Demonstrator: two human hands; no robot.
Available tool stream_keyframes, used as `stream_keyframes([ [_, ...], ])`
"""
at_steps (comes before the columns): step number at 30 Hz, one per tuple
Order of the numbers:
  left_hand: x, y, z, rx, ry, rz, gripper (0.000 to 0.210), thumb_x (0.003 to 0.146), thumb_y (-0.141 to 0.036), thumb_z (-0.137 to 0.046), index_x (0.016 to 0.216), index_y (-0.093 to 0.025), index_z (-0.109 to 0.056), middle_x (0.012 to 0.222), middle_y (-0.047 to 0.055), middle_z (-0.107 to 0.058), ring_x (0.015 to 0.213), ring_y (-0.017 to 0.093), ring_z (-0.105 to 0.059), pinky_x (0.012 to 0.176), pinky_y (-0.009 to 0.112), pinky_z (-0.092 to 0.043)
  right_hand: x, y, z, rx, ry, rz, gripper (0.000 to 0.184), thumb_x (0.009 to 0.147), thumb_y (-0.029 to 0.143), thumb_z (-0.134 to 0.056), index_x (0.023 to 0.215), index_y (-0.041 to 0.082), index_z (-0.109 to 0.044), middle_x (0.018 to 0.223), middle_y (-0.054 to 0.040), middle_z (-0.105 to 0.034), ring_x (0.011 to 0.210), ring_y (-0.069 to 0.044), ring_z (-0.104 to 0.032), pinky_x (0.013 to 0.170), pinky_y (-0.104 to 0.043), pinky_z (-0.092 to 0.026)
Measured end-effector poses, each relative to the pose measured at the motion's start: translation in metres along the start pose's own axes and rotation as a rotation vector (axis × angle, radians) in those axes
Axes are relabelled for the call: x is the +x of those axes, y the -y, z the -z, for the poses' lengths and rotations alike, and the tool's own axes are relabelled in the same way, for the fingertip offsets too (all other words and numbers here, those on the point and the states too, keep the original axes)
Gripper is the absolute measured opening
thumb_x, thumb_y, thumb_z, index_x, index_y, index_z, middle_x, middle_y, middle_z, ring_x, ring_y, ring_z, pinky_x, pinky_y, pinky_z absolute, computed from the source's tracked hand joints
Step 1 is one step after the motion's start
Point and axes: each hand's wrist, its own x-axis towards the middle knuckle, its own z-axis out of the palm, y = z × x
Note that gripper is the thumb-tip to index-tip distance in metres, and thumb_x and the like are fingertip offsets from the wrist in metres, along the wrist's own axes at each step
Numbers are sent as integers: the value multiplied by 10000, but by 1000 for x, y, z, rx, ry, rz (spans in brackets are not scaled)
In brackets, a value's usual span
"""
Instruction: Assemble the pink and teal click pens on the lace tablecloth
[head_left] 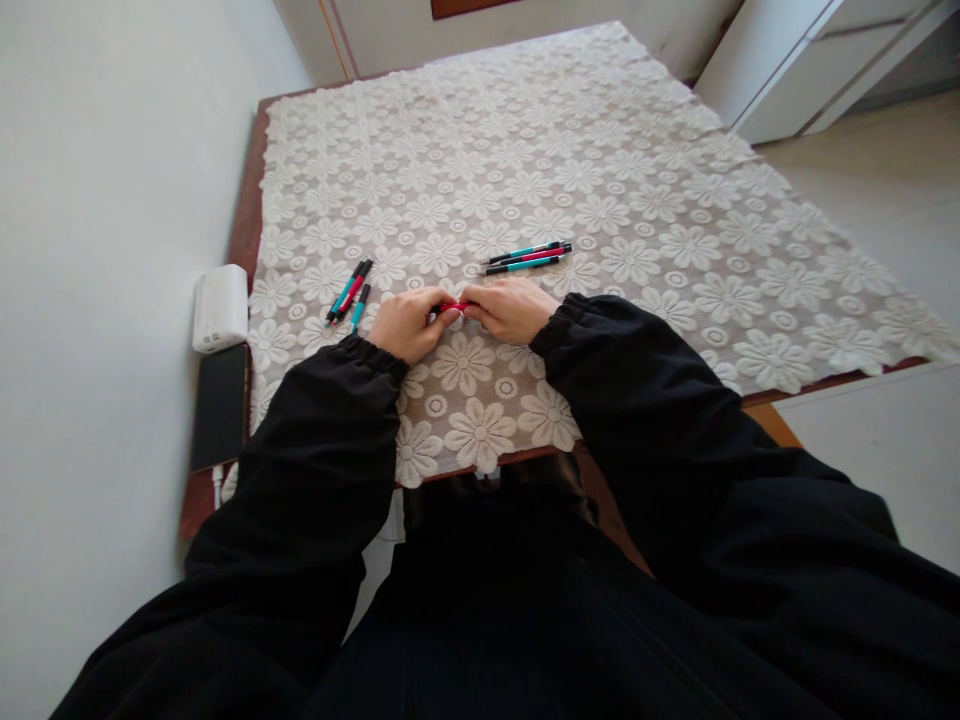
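Between my two hands is a red pen (454,307) with a black part showing at its left end. My left hand (411,322) is closed on that left end, and my right hand (510,307) pinches the right side. Most of the pen is hidden by fingers. To the left of my left hand lie a few blue, red and black pens (351,290), slanting on the cloth. Beyond my right hand, another small group of blue and red pens (529,257) with black ends lies side by side.
A white lace tablecloth (480,430) with flower shapes covers the wooden table. At the left edge sit a white power-bank-like block (220,308) and a black phone (220,407) with a white cable, close to the wall. A white cabinet (795,60) stands at the far right.
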Motion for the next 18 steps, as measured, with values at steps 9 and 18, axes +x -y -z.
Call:
stream_keyframes([
  [9, 0, 0, -1, 24, -5, -14, 379, 1036, -414, -488, 1102, -179, -778, 1074, 109, -791, 960, 258, -707, 822, 353, -502, 0, 1, -1, -7, -30, -33, 360, 1089, 373, -420, 1142, 158, -703, 992, -109, -754, 814, -214, -605, 683, -337, -235],
  [18, 0, 0, -1, 48, -8, -15, 427, 1057, -446, -445, 1054, -172, -772, 1029, 117, -792, 950, 269, -712, 800, 363, -492, 0, 0, -1, -22, -24, -42, 391, 1091, 423, -414, 1122, 173, -713, 970, -95, -752, 790, -206, -586, 685, -338, -226],
])
